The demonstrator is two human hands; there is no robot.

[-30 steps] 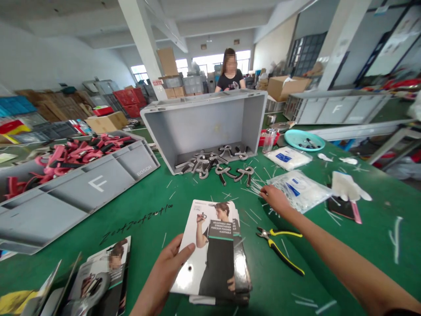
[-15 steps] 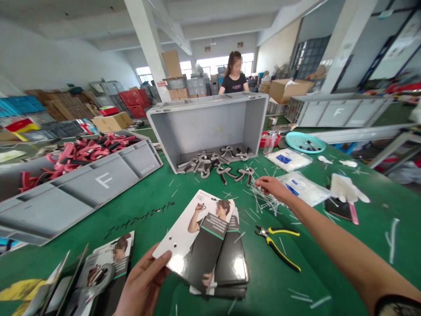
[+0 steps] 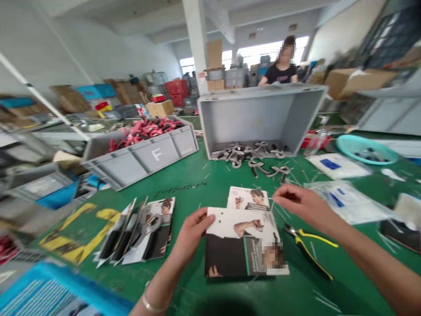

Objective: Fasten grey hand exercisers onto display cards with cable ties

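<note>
Right hand (image 3: 301, 202) hemmed by plastic bag (image 3: 345, 202), pliers (image 3: 307, 250) below.

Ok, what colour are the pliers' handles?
The pliers' handles are yellow and black, best seen in the head view.

Bright, even daylight comes from the windows (image 3: 263, 52) at the far end and spreads across the pale ceiling (image 3: 131, 17), with the sharpest detail around the middle of the view. A soft dark shadow (image 3: 223, 305) sits at the bench's (image 3: 194, 175) near edge, and faint shadows lie under the cards (image 3: 243, 241). Wide-angle distortion stretches everything toward the corners, where the blue crate (image 3: 49, 285) at lower left and the boxes (image 3: 358, 81) at upper right smear into blur.
</note>
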